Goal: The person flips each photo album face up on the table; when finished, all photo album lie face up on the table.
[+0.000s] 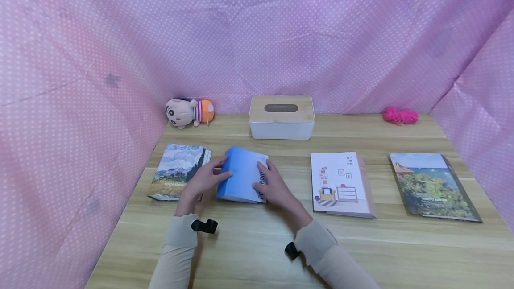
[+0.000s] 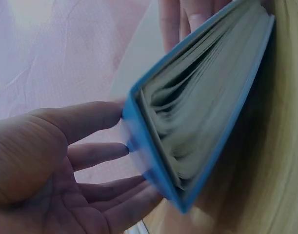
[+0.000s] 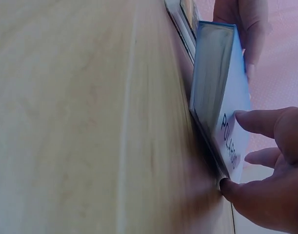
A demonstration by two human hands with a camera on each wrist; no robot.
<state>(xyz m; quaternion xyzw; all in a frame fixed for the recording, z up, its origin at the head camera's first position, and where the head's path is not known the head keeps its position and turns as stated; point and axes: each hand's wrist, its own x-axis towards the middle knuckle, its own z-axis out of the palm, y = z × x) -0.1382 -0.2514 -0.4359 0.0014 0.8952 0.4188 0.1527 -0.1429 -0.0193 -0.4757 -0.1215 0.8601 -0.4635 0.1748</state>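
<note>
A thick blue album [image 1: 241,175] with a pale cover edge lettered POLAROID lies between the two hands on the table. My left hand [image 1: 204,177] touches its spine [image 2: 153,151] with thumb and fingers spread and fairly straight. At the opposite edge, my right hand [image 1: 277,187] pinches the album, some digits on the cover and one at the lower edge, as the right wrist view shows. Page edges [image 2: 202,92] show between the covers. A landscape photo album [image 1: 174,173] lies close beside the left hand.
A white album [image 1: 337,186] with a room drawing and another landscape album [image 1: 435,186] lie to the right. Along the back are a plush doll [image 1: 188,113], a tissue box [image 1: 281,121] with wooden lid and pink yarn [image 1: 400,115]. Pink dotted cloth [image 1: 257,35] hangs behind the table.
</note>
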